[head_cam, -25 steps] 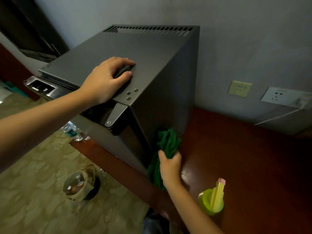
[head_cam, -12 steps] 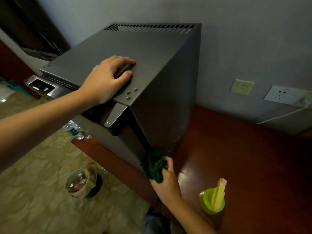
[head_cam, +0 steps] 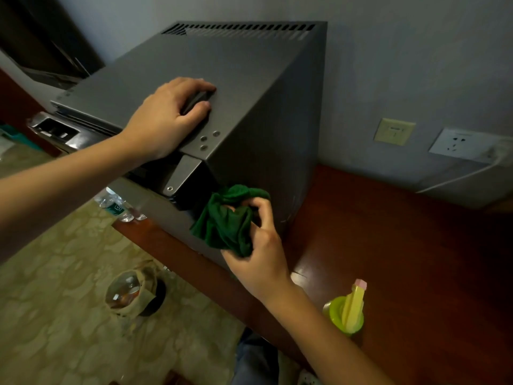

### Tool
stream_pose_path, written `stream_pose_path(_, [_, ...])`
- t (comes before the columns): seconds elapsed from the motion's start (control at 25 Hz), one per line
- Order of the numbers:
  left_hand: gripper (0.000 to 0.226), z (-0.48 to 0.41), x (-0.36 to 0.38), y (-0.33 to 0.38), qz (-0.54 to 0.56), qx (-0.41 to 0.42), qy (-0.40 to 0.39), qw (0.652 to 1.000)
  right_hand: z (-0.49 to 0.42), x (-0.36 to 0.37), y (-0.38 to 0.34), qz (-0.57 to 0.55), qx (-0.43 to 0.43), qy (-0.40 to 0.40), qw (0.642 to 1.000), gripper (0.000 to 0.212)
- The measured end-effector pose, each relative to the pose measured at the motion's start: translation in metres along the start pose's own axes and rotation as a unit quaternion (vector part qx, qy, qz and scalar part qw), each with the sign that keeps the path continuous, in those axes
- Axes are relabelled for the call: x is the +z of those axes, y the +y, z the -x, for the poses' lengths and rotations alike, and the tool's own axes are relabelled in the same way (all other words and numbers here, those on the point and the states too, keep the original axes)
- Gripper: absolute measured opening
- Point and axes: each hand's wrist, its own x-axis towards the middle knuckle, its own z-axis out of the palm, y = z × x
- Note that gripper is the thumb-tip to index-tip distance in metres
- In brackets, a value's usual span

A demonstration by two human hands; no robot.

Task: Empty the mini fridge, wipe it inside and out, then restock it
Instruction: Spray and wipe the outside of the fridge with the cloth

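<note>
A grey mini fridge (head_cam: 249,79) stands on a dark red wooden counter (head_cam: 402,245), its door swung open toward the left. My left hand (head_cam: 166,118) rests on the fridge top with the fingers curled over a dark raised piece there. My right hand (head_cam: 258,254) grips a crumpled green cloth (head_cam: 227,223) and holds it against the fridge's front right corner, just below the hinge bracket (head_cam: 180,176).
A yellow-green spray bottle (head_cam: 347,309) stands on the counter near my right forearm. Plastic water bottles (head_cam: 116,207) show below the open door. A lined bin (head_cam: 133,290) sits on the patterned floor. A wall switch (head_cam: 394,132) and a socket (head_cam: 460,144) with a white cable are at right.
My right hand dropped with the cloth to the fridge's bottom corner, then rose along the front corner to just under the hinge. The left hand stayed on top.
</note>
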Motion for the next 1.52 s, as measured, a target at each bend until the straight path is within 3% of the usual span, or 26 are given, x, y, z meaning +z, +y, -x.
stream_pose_path(0.12, [0.064,0.001,0.000,0.001,-0.006,0.000,-0.004,1.000,0.033,0.017,0.045,0.011,0.088,-0.002,0.996,0.034])
stream_pose_path(0.28, [0.063,0.000,-0.001,0.000,-0.014,-0.005,-0.006,1.000,0.067,0.025,0.101,0.091,0.210,-0.068,0.971,0.025])
stream_pose_path(0.48, [0.061,-0.001,-0.001,-0.003,-0.017,0.001,-0.005,1.000,0.086,0.035,0.125,0.177,0.296,-0.117,0.931,0.037])
stream_pose_path(0.64, [0.060,-0.001,-0.002,-0.003,-0.015,-0.002,-0.001,1.000,0.102,0.053,0.137,0.183,0.373,-0.131,0.900,0.040])
stream_pose_path(0.84, [0.060,-0.002,-0.002,-0.005,-0.011,-0.011,-0.002,1.000,0.095,0.066,0.165,0.230,0.484,-0.217,0.816,0.050])
stream_pose_path(0.96, [0.060,0.000,-0.004,-0.003,-0.004,-0.016,-0.006,1.000,0.089,0.069,0.170,0.179,0.522,-0.192,0.812,0.052])
stream_pose_path(1.0, [0.060,0.001,-0.005,-0.002,-0.003,-0.017,-0.005,1.000,0.085,0.067,0.169,0.127,0.548,-0.163,0.810,0.048])
stream_pose_path(1.12, [0.059,0.000,-0.003,-0.001,0.000,-0.018,-0.006,1.000,0.071,0.053,0.154,-0.080,0.639,-0.064,0.763,0.041])
stream_pose_path(1.2, [0.060,0.000,-0.003,-0.002,-0.001,-0.013,-0.007,1.000,0.063,0.043,0.133,-0.125,0.626,-0.067,0.767,0.040])
stream_pose_path(1.4, [0.062,-0.002,-0.001,-0.002,-0.001,-0.004,-0.006,1.000,0.034,0.017,0.055,-0.147,0.516,-0.080,0.840,0.050])
stream_pose_path(1.52, [0.065,-0.002,-0.002,-0.001,-0.003,-0.005,-0.008,1.000,0.017,-0.005,-0.007,-0.214,0.414,-0.076,0.881,0.050])
